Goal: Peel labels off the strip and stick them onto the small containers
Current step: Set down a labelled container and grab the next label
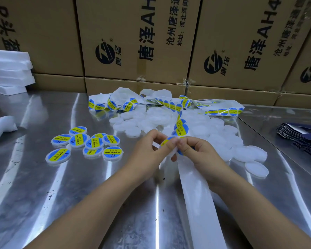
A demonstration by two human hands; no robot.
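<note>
A white backing strip [197, 191] carrying round blue and yellow labels runs from the tangled pile at the back [162, 102] down to my hands and on toward me. My left hand [149, 150] pinches the edge of one blue and yellow label [166, 141]. My right hand [197, 150] grips the strip just beside it, and a labelled part shows under its fingers. Plain white round containers [214, 133] lie heaped behind my hands. Several labelled containers [90, 142] sit grouped at the left.
The shiny metal table [79, 194] is backed by a wall of brown cartons [133, 42]. White foam sheets [7, 71] are stacked at the far left, with a white object [0, 126] below them. Dark blue pouches [302, 137] lie at the right edge.
</note>
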